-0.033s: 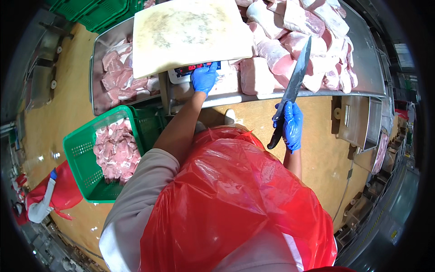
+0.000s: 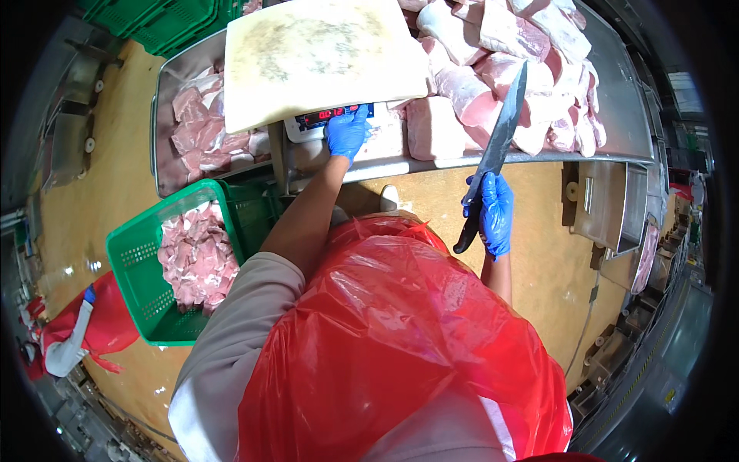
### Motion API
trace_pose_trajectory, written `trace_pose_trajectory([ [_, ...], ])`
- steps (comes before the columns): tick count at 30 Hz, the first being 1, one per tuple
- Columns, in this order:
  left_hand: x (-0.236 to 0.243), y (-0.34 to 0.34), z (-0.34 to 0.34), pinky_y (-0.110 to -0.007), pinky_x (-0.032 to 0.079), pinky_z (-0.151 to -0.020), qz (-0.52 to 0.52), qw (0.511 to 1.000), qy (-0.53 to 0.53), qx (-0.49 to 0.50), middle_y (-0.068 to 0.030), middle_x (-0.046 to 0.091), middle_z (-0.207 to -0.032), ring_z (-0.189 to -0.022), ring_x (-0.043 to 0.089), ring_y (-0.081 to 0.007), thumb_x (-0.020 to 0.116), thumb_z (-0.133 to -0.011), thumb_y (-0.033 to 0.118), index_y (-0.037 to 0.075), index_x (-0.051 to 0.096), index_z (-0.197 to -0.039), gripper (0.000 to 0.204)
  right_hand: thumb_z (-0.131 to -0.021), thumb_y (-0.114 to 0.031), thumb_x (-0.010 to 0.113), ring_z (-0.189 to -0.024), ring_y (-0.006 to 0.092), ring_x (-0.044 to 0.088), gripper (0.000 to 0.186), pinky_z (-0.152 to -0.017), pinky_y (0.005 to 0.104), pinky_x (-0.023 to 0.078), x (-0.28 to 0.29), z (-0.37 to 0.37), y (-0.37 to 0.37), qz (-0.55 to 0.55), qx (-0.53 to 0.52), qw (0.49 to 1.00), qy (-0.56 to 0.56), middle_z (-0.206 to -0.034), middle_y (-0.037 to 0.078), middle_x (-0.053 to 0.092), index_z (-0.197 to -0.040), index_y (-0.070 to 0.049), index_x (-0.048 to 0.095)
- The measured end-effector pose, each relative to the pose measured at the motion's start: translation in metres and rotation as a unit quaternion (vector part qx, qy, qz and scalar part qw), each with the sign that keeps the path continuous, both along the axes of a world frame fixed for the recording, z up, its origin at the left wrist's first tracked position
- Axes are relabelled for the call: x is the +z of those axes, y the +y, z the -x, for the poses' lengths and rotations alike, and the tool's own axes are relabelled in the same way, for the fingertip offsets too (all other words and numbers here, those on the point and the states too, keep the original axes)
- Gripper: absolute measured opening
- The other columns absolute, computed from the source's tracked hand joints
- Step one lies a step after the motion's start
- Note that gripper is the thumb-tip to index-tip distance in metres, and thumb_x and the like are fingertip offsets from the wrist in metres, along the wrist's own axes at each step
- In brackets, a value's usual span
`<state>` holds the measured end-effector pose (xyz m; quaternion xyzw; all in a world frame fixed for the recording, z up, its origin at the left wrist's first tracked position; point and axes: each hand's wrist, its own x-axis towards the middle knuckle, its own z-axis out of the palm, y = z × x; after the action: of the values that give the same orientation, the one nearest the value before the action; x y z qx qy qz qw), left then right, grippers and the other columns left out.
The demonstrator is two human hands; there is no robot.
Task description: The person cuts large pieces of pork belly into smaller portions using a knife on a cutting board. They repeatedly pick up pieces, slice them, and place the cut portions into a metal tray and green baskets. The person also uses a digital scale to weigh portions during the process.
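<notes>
My left hand (image 2: 348,137), in a blue glove, reaches to the front panel of a digital scale (image 2: 317,118). One finger is stretched out and touches the panel's right part, beside the lit red display. A thick, stained white cutting board (image 2: 331,58) covers the scale's top. In my right hand (image 2: 495,215), also gloved in blue, is a long knife (image 2: 504,127). Its dark handle is in my closed fingers, and the blade points up and away over the table's front edge. Beyond the blade lies a heap of large pale pork pieces (image 2: 462,96).
A steel tray (image 2: 159,146) with cut meat stands left of the board. Below it, a green basket (image 2: 127,262) holds smaller meat pieces. The steel table (image 2: 616,85) extends right. More green crates (image 2: 173,27) stand far left. Another person (image 2: 85,323) in a red apron is at the left.
</notes>
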<state>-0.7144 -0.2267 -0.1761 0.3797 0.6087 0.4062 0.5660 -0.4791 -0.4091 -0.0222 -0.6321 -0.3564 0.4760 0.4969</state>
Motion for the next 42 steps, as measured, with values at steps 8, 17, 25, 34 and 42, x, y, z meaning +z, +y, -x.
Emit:
trace_pose_trajectory([
  [8,-0.008,0.005,-0.007,-0.029,0.046,-0.040,-0.057,0.998,-0.030,-0.025,-0.0098,0.064,-0.060,-0.046,0.058,-0.0144,0.058,-0.100,0.039,-0.001,0.066,-0.071,0.050,-0.104,-0.042,0.049,-0.050,0.0122,0.054,0.042,-0.047,0.0257,0.044,-0.007,0.000,-0.008,0.011,0.008,1.000,-0.009,-0.066,0.005,0.060,-0.100,-0.001,0.060],
  [17,-0.002,-0.006,0.022,-0.038,0.050,-0.049,-0.260,0.940,0.216,-0.054,-0.0125,0.065,-0.064,-0.052,0.062,-0.0266,0.062,-0.095,0.031,0.005,0.066,-0.070,0.036,-0.104,-0.038,0.050,-0.052,0.0118,0.053,0.038,-0.048,0.0256,0.043,0.001,0.004,0.008,0.021,0.023,0.999,0.011,-0.069,0.005,0.059,-0.096,-0.002,0.059],
  [25,-0.020,-0.130,0.151,-0.048,0.052,-0.085,-0.158,0.718,0.678,0.024,-0.0320,0.062,-0.112,-0.099,0.064,-0.0427,0.070,-0.085,0.040,-0.003,0.057,-0.119,0.057,-0.104,-0.023,0.049,-0.058,0.0168,0.057,0.020,-0.057,0.0295,0.049,0.052,-0.009,0.056,-0.057,0.041,0.996,0.062,-0.075,0.009,0.060,-0.105,-0.003,0.054],
  [34,-0.025,-0.158,0.146,-0.044,0.056,-0.073,0.145,0.909,0.386,0.061,-0.0229,0.069,-0.082,-0.080,0.070,-0.0369,0.070,-0.081,0.034,0.000,0.072,-0.094,0.037,-0.105,-0.014,0.048,-0.065,0.0135,0.057,0.012,-0.059,0.0270,0.049,-0.015,-0.003,0.112,-0.116,0.221,0.967,0.042,-0.080,0.008,0.060,-0.111,-0.004,0.046],
  [42,0.037,-0.313,0.035,-0.048,0.054,-0.068,0.183,0.896,0.353,0.197,-0.0211,0.069,-0.076,-0.075,0.069,-0.0385,0.070,-0.082,0.035,0.001,0.069,-0.077,0.034,-0.103,-0.009,0.050,-0.063,0.0064,0.052,0.008,-0.056,0.0228,0.045,-0.008,0.002,0.155,-0.136,0.380,0.914,0.047,-0.081,0.002,0.061,-0.107,-0.003,0.054],
])
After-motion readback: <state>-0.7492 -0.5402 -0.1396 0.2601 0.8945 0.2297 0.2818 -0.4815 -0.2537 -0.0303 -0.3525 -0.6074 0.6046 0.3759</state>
